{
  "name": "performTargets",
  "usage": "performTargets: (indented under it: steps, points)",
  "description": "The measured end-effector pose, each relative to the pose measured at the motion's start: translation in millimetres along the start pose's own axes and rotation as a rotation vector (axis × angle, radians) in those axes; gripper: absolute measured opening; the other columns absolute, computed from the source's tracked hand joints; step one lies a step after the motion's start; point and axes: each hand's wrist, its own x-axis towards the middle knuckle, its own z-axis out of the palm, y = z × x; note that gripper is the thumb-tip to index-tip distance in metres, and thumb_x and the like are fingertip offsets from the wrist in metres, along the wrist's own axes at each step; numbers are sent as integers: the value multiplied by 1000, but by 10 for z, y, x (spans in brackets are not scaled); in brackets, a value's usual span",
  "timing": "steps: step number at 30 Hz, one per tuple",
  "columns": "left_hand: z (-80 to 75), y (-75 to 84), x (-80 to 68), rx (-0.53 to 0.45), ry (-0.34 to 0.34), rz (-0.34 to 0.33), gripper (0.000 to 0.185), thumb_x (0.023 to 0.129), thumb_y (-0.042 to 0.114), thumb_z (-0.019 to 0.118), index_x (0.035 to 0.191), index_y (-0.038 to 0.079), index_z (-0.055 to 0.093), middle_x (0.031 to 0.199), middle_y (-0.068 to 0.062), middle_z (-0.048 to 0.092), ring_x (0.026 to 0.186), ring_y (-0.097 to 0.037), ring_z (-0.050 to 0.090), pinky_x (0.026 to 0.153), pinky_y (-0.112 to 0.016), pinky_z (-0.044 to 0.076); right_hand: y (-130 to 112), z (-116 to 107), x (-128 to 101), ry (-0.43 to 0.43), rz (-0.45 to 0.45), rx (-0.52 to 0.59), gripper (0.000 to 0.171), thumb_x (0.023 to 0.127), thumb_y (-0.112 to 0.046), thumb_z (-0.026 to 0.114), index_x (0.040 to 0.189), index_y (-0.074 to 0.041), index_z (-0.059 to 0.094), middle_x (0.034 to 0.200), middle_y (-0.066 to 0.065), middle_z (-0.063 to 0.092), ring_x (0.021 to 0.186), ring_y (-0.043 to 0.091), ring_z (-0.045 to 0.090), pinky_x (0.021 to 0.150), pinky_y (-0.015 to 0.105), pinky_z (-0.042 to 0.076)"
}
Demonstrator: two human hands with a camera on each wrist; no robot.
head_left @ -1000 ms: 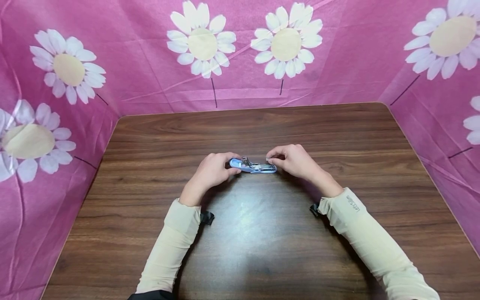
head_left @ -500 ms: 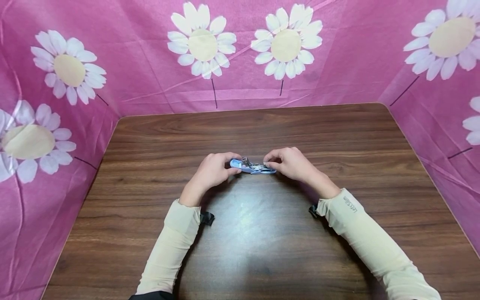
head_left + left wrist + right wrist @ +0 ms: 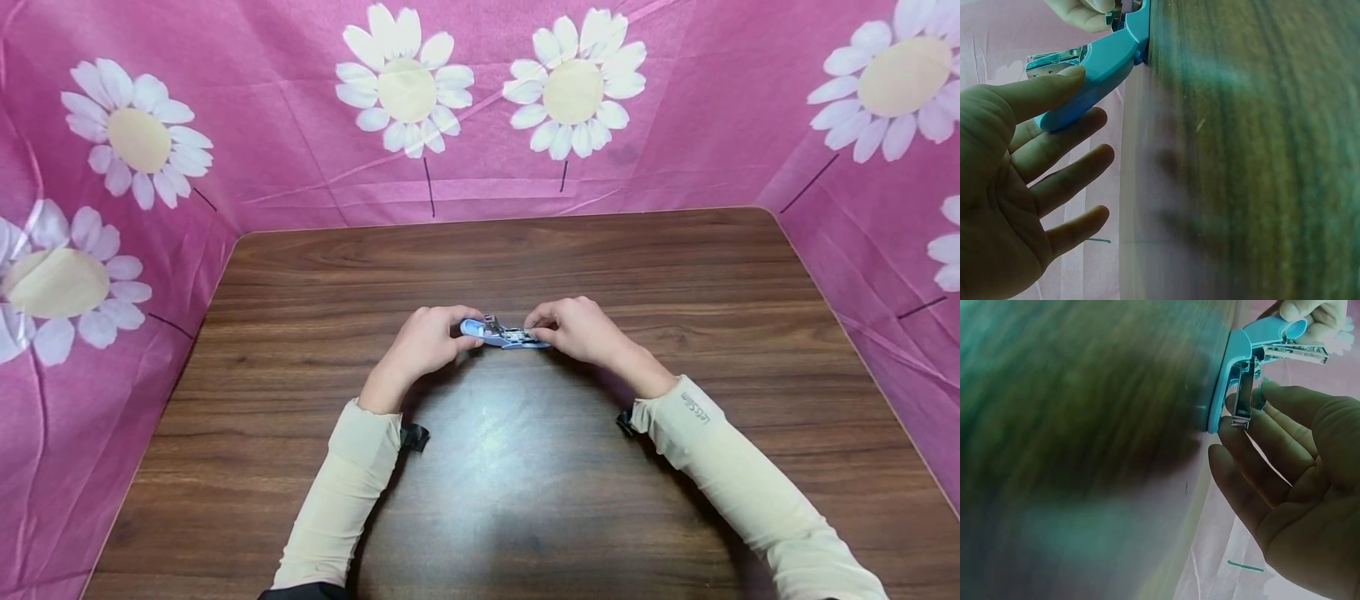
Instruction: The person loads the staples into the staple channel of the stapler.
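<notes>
A light-blue stapler, swung open, lies near the middle of the table. In the left wrist view, my left hand pinches the stapler's raised cover between thumb and forefinger, its other fingers spread. My right hand is at the other end, over the metal magazine. Between its thumb and finger it pinches a small strip of staples, right beside the magazine. The metal arm stands up from the cover. In the head view, my right fingers hide the tip of the base.
The brown wood-grain table extends around both hands. A pink cloth with big white daisies rises along the back and both sides. Each wrist has a black strap piece below the cuff.
My right hand has moved a little left and down, bringing the strip of staples from beside the stapler to over its magazine. The left hand and stapler stay in place.
</notes>
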Motion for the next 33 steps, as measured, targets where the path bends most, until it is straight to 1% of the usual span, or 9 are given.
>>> performTargets:
  steps: [4, 12, 18, 25, 33]
  points:
    - [3, 5, 7, 5, -2, 1, 33, 86, 36, 74, 119, 29, 70, 96, 8, 73, 67, -18, 48, 67, -31, 42, -5, 11, 6, 0, 3, -21, 10, 89, -27, 72, 98, -23, 75, 87, -8, 77, 75, 9, 65, 75, 38, 50]
    - [2, 0, 13, 10, 0, 5, 32, 87, 37, 73, 118, 30, 70, 98, 9, 73, 69, -18, 50, 69, -32, 44, -41, 26, -1, 12, -10, -83, 10, 89, -27, 71, 97, -23, 75, 86, -8, 76, 74, 12, 64, 73, 39, 51]
    - [8, -8, 13, 14, -2, 5, 32, 87, 38, 72, 118, 30, 70, 96, 8, 73, 70, -18, 51, 68, -32, 43, -66, 23, 0, 10, -20, -108, 8, 89, -25, 70, 96, -22, 74, 85, -8, 75, 71, 13, 63, 72, 40, 51]
    - [6, -6, 10, 14, 1, 5, 33, 87, 38, 73, 118, 30, 70, 98, 8, 74, 73, -18, 53, 71, -34, 45, -56, 43, 7, 10, -30, -136, 8, 89, -25, 70, 96, -23, 74, 83, -8, 74, 67, 13, 60, 70, 40, 51]
    - [8, -9, 9, 8, 5, 3, 32, 87, 37, 73, 118, 30, 70, 99, 8, 74, 73, -18, 53, 72, -34, 46, -79, 29, -6, 16, -47, -140, 8, 88, -23, 71, 96, -21, 74, 84, -7, 75, 69, 15, 63, 70, 42, 52]
